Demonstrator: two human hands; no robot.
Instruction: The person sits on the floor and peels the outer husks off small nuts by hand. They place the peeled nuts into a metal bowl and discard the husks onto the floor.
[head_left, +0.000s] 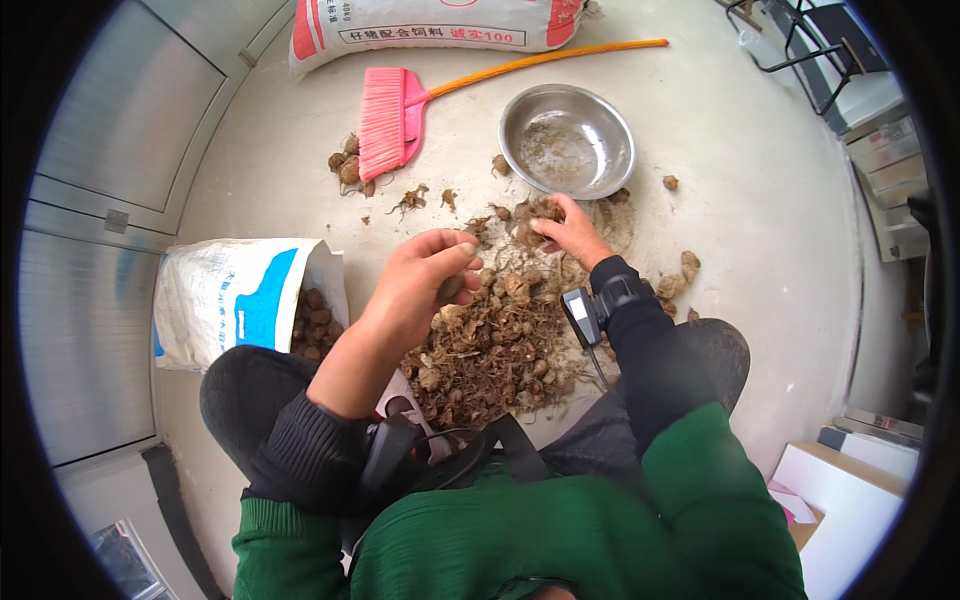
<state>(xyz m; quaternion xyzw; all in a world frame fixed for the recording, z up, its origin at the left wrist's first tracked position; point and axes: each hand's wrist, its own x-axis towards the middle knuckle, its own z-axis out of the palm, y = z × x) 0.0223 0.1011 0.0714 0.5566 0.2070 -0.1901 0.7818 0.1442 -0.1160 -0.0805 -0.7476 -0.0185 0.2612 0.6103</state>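
My left hand (431, 277) is curled round a brown tuber (450, 288), which shows below the fingers. Farther right, my right hand (571, 229) grips a clump of brown, rooty material (538, 217) between thumb and fingers, just short of the metal basin. Below both hands spreads a pile of tubers and fibrous roots (491, 352) on the floor. A stainless steel basin (566, 169) beyond the right hand holds some dirt and bits. To the left lies a white and blue woven sack (217, 300), its mouth facing the pile, with brown tubers (315, 319) inside.
A pink broom (386, 120) with an orange handle lies beyond the pile, with several tubers (349, 169) by its bristles. A full feed sack (442, 22) lies behind it. Loose tubers (671, 285) are at the right. A metal-framed door (127, 97) stands left, a white box (840, 487) lower right.
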